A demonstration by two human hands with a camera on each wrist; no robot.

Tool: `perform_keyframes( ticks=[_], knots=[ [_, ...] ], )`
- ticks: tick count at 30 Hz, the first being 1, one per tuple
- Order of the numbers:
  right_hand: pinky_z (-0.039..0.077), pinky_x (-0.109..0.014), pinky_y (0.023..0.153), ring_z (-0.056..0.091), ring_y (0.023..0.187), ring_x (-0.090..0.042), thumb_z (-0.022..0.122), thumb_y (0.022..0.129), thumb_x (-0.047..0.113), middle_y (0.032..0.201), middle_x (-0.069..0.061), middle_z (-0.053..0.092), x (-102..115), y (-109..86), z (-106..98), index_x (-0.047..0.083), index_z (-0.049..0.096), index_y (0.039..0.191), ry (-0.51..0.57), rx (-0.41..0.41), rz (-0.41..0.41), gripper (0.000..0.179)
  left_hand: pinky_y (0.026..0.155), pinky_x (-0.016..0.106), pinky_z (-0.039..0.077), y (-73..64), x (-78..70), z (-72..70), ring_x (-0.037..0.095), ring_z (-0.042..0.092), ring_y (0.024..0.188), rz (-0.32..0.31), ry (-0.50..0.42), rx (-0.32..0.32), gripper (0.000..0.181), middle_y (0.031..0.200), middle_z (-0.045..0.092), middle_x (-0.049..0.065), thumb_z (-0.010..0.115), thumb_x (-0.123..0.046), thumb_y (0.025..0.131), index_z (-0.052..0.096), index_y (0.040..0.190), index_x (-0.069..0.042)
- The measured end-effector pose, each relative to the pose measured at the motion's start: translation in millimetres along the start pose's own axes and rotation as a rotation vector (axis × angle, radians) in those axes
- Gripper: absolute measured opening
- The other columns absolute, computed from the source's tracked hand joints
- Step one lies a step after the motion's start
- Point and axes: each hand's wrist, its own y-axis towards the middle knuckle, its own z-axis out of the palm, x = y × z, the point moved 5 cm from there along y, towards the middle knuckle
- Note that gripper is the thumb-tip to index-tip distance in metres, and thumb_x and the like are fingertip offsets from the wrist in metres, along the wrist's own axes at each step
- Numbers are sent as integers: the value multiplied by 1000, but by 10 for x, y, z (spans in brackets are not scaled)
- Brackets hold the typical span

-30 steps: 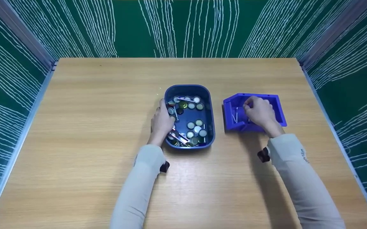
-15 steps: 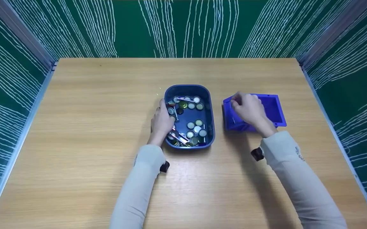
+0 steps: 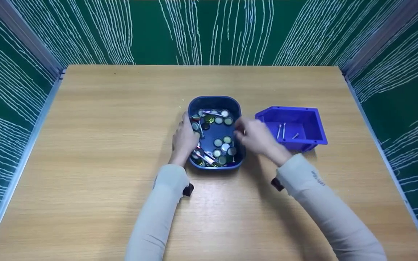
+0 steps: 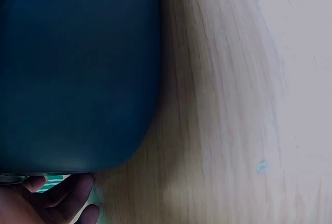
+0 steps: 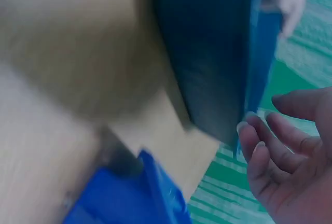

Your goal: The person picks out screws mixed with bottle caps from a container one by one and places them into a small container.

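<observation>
A dark blue bin holds several bottle caps and several metal bolts. My left hand grips its left wall; in the left wrist view the fingers meet the bin's edge. Over the bin's right rim is my right hand, its fingers loosely bent. The right wrist view has nothing visible between thumb and fingers. To the right stands a purple-blue bin with a few bolts on its floor.
Both bins stand on a wooden table. Green walls with white streaks enclose its back and sides. A narrow strip of table separates the two bins.
My right hand has moved left, out of the purple-blue bin and over to the dark blue bin's right rim, uncovering the bolts in the purple-blue bin. My left hand has stayed in place.
</observation>
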Motion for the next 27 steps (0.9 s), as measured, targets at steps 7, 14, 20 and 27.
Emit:
perform_keyframes(
  ticks=[7,14,20,27],
  knots=[
    [53,-48,88,65,101,-33,66,90,16,107,-16,67,217,5,263,3,63,110,-63,11,-55,24,98,55,47,-2,-11,3,40,58,121,6,15,-6,76,137,55,23,61,-11,89,24,155,-11],
    [52,-47,87,64,99,-34,66,92,20,105,-17,67,343,32,470,1,62,111,-45,82,-78,28,100,54,46,-5,-3,14,40,57,122,1,2,8,75,140,53,23,61,-13,91,23,156,-11],
    [56,-44,82,67,97,-31,68,92,26,108,-16,68,421,44,622,3,63,116,-56,145,-51,34,100,54,47,-6,0,-1,40,58,122,3,2,1,75,139,53,22,61,-13,91,22,155,-12],
    [55,-45,85,68,99,-32,68,92,23,111,-18,69,494,52,797,1,62,117,-35,201,-72,34,101,55,46,3,11,2,40,57,124,-8,10,6,75,141,52,23,60,-12,91,22,155,-11]
  ],
)
